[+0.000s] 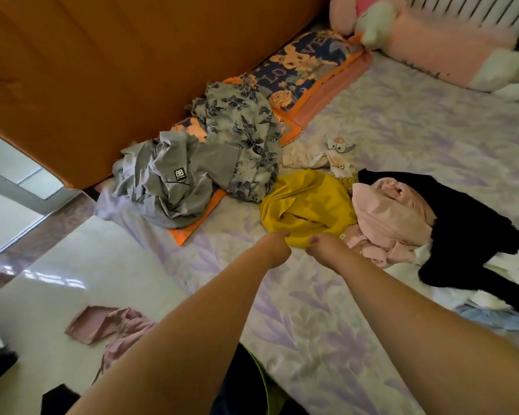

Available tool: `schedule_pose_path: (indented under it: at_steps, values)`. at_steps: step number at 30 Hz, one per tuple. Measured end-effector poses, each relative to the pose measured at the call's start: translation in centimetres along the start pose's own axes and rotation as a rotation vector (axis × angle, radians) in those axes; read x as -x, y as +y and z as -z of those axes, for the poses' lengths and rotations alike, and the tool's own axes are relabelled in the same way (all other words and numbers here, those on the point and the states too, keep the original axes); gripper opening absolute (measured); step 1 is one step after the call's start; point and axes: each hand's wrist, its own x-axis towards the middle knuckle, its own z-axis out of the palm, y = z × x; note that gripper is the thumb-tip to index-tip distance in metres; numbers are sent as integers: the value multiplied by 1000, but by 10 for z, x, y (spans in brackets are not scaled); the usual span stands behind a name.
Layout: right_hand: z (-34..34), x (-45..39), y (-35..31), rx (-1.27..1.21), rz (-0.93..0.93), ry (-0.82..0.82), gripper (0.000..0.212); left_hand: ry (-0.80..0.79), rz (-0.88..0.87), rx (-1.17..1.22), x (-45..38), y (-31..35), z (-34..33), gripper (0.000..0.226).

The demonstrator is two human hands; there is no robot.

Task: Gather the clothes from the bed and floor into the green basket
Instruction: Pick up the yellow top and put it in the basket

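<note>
A yellow garment (307,202) lies crumpled in the middle of the bed. My left hand (274,247) and my right hand (327,245) both pinch its near edge, fingers closed on the cloth. Right of it lie a pink garment (390,214) and a black garment (468,226). Further back sit a grey shirt (168,181), a floral garment (246,139) and a pale printed top (324,154). A pink garment (108,324) lies on the floor at the left. A sliver of the green basket (262,381) shows under my left arm, mostly hidden.
An orange headboard (102,70) rises at the back left. A patterned pillow (306,64) and plush toys (432,40) line the far side of the bed (312,324). Dark cloth (59,399) lies on the white floor at the bottom left. Light blue fabric (492,319) sits at the right.
</note>
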Motion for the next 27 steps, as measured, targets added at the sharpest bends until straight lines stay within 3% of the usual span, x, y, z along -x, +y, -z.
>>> schedule_pose_path:
  at_steps: [3,12,17,20,23,27]
  values:
    - [-15,-46,2,20,-15,1,42,-8,50,99,-48,-25,-3,50]
    - [-73,-172,3,117,2,-36,44,-85,303,682,-141,-112,-46,48]
    - [-99,-226,-14,153,33,-60,32,-86,363,863,-170,-146,-63,45]
    - [-113,-248,-22,164,28,-91,38,-142,384,929,-183,-148,-60,41]
    - [-128,-257,-22,48,-33,-105,43,-177,410,984,-195,-146,-55,26]
    - [-144,-239,-16,-381,-98,-220,22,12,516,997,-211,-151,-63,56]
